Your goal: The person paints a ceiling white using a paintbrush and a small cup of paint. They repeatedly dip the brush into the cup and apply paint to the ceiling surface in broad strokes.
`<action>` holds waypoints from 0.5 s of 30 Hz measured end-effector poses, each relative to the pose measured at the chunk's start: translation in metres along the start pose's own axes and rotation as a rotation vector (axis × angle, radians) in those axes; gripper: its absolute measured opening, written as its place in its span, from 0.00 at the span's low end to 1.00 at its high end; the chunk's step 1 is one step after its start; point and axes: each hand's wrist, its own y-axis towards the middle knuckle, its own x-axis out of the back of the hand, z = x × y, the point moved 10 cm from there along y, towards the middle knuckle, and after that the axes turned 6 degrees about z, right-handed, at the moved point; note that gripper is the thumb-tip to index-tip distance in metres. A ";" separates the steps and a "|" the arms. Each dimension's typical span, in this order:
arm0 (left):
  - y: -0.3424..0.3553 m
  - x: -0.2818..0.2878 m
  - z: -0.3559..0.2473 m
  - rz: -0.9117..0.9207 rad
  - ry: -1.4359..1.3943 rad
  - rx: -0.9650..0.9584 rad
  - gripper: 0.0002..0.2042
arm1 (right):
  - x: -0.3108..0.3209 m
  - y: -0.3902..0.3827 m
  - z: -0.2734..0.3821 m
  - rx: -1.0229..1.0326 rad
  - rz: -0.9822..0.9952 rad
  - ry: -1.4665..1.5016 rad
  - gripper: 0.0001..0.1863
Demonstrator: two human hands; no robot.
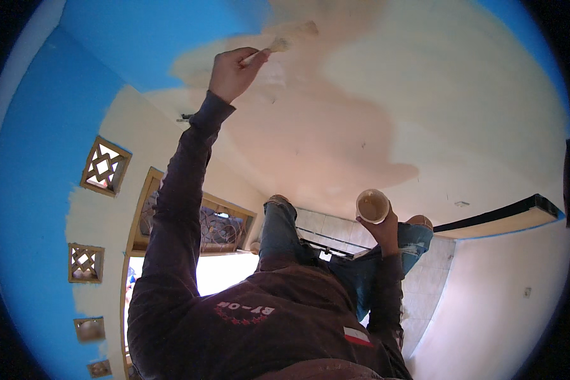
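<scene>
My left hand (232, 73) is stretched far up and forward, closed round the handle of a paintbrush (278, 45). The bristles touch or nearly touch the surface ahead, on a cream patch beside blue paint. Damp-looking, darker cream paint (348, 126) spreads below and to the right of the brush. Lower down and to the right, my right hand (385, 232) grips a round tub (373, 206) from its near side. The tub's open top faces me, and cream-coloured paint shows inside.
Blue paint (38, 158) covers much of the left wall, which has several patterned vent openings (106, 166). A wood-framed window with a metal grille (221, 228) is beside my left arm. A dark-edged ledge (500, 218) juts out at right. My jeans-clad legs (278, 231) are bent below.
</scene>
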 end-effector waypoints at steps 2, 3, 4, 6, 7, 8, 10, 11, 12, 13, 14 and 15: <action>0.015 -0.007 0.003 0.010 0.059 -0.053 0.17 | 0.000 0.000 -0.001 -0.016 0.012 0.022 0.40; 0.022 -0.007 0.009 0.001 0.056 -0.069 0.18 | 0.001 -0.001 -0.002 -0.029 0.018 0.031 0.40; 0.023 -0.004 0.013 -0.017 0.058 -0.086 0.18 | 0.002 -0.001 -0.002 -0.028 0.020 0.012 0.40; 0.025 0.001 0.028 -0.022 0.018 -0.061 0.18 | 0.005 -0.003 -0.004 -0.029 0.001 -0.022 0.40; 0.026 0.005 0.037 -0.021 -0.001 -0.048 0.19 | 0.005 -0.004 -0.003 -0.023 -0.003 -0.006 0.41; 0.027 0.009 0.050 0.009 0.018 0.029 0.18 | 0.006 -0.005 -0.002 -0.016 -0.008 0.012 0.41; 0.023 0.023 0.081 0.065 0.064 0.189 0.18 | 0.006 -0.004 0.000 -0.002 -0.009 0.021 0.41; 0.022 0.034 0.091 0.047 0.091 0.171 0.17 | 0.007 -0.004 0.002 0.002 -0.006 0.010 0.41; 0.019 0.046 0.103 0.028 0.123 0.156 0.17 | 0.006 -0.004 0.004 0.009 0.001 0.001 0.41; 0.017 0.056 0.115 0.009 0.148 0.138 0.16 | 0.006 -0.004 0.005 0.002 0.006 0.021 0.41; 0.016 0.068 0.131 0.002 0.137 0.171 0.16 | 0.005 -0.004 0.005 -0.003 0.010 0.041 0.41; 0.013 0.081 0.146 -0.005 0.125 0.205 0.16 | 0.005 -0.004 0.004 -0.009 0.015 0.061 0.40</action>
